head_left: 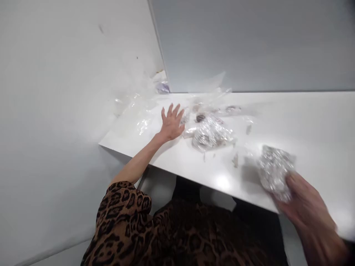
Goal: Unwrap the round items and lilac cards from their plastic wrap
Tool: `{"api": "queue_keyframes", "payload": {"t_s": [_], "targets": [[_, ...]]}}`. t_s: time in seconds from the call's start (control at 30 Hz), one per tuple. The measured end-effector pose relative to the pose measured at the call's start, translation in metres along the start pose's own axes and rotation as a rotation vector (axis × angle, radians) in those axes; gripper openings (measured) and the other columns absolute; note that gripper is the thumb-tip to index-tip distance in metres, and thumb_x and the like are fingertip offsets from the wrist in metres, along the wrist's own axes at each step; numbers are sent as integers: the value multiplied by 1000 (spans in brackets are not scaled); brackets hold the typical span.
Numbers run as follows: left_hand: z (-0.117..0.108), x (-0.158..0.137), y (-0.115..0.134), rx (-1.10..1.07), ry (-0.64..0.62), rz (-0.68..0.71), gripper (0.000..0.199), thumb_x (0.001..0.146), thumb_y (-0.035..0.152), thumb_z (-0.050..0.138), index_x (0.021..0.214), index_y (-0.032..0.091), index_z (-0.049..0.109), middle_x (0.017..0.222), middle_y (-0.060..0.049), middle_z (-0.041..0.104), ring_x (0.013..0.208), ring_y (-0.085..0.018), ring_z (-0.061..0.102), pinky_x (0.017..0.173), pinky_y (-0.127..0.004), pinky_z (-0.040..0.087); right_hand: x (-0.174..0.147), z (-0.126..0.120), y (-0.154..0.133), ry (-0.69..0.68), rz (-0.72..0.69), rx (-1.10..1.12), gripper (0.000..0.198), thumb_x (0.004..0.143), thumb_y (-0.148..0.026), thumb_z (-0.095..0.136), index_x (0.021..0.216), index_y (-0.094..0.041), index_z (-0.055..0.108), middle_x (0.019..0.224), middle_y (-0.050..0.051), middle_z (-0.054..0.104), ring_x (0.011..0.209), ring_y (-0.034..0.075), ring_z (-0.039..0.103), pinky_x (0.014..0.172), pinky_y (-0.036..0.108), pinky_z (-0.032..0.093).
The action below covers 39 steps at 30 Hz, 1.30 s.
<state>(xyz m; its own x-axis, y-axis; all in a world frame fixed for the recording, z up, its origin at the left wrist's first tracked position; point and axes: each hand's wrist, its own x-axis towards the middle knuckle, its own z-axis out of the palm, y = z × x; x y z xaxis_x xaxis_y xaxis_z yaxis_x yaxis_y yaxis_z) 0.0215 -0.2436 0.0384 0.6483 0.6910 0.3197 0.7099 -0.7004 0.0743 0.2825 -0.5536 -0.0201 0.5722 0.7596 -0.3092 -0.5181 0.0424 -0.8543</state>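
the right hand (pixel 307 210) holds a crinkly clear plastic packet (pixel 274 171), with the fingers curled around its lower side. the packet is shiny and full of wrinkles, and it is held just over the near edge of the white table (pixel 305 122), toward the right end. the hand is blurry, so the small parts of it are hard to see.

the left hand (pixel 172 123) is far away from the right one, reaching out over the left part of the table. it is spread wide, with the fingers fanned out, and it holds nothing. its palm faces down onto the table top, just beside a pile of plastic packets (pixel 210 135). the pile sits in the middle of the table, and the packets in it are clear and crumpled, with some dark bits inside. a few small scraps (pixel 235 159) lie on the table between the pile and the held packet.

flat clear plastic bags (pixel 138 118) lie at the far left corner of the table, past the left hand. something small and purple (pixel 163 88) sits behind them by the wall.

the left arm comes out of a sleeve with leopard spots (pixel 124 214), down below the table's near edge
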Motion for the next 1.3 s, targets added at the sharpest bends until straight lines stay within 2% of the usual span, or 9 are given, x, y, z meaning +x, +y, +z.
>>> {"api": "queue_keyframes", "payload": {"t_s": [0.07, 0.13, 0.23, 0.33, 0.43, 0.73, 0.9, 1.13, 1.3], "targets": [[-9, -14, 36, -160, 151, 56, 50, 97, 38, 58, 145, 22, 59, 164, -14, 46, 159, -37, 29, 129, -64, 15, -3, -1, -1, 0, 21, 97, 35, 75, -43, 85, 105, -27, 79, 121, 6, 75, 100, 23, 75, 80, 24, 67], [-11, -30, 80, -426, 156, 126, 45, 101, 43, 52, 139, 21, 63, 152, -15, 59, 147, -33, 49, 123, -56, 34, 2, 2, -3, -41, 48, 187, 26, 82, -41, 79, 104, -27, 77, 116, 5, 76, 93, 19, 75, 78, 25, 67], [-1, -55, 151, -917, -124, 71, 53, 101, 56, 51, 140, 22, 62, 142, -16, 66, 115, -27, 70, 97, -44, 57, 13, 10, 1, -117, 43, 232, 23, 87, -43, 76, 101, -25, 75, 106, 4, 77, 87, 18, 74, 75, 28, 67], [17, -70, 206, -1389, -459, -121, 63, 96, 65, 56, 142, 23, 57, 141, -17, 65, 100, -24, 72, 79, -36, 61, 19, 16, 10, -169, -79, 156, 36, 80, -54, 82, 96, -23, 74, 98, 5, 76, 85, 22, 74, 72, 34, 67], [29, -73, 235, -1698, -524, -279, 62, 90, 65, 66, 131, 20, 59, 131, -16, 68, 96, -23, 71, 76, -34, 60, 20, 15, 17, -152, -229, 35, 45, 74, -60, 86, 92, -21, 75, 88, 5, 74, 83, 22, 71, 71, 34, 65], [35, -74, 253, -1934, -298, -508, 49, 80, 44, 83, 118, 21, 63, 108, -6, 68, 89, -16, 67, 76, -28, 55, 7, 1, 0, -68, -414, 10, 55, 77, -67, 82, 118, -32, 70, 117, 2, 70, 98, 18, 69, 80, 31, 62], [40, -77, 252, -1994, -284, -530, 59, 79, 31, 82, 133, 26, 58, 102, -1, 70, 85, -15, 67, 77, -29, 55, 4, 0, -9, -84, -466, -58, 29, 69, -39, 92, 84, -23, 73, 87, 1, 72, 78, 14, 66, 65, 24, 57], [39, -79, 244, -2248, -359, -675, 44, 86, 18, 63, 129, 25, 65, 103, -1, 73, 90, -16, 68, 84, -29, 56, 22, -12, -24, 64, -70, 397, 22, 90, -21, 70, 70, -19, 62, 70, 0, 66, 68, 10, 69, 60, 17, 59], [40, -82, 244, -2342, -559, -625, 43, 81, 19, 66, 125, 22, 65, 106, -6, 74, 88, -20, 70, 76, -32, 57, 30, -15, -23, 48, -105, 395, 18, 89, -22, 74, 74, -21, 65, 78, 1, 70, 85, 14, 74, 82, 25, 65]]}}
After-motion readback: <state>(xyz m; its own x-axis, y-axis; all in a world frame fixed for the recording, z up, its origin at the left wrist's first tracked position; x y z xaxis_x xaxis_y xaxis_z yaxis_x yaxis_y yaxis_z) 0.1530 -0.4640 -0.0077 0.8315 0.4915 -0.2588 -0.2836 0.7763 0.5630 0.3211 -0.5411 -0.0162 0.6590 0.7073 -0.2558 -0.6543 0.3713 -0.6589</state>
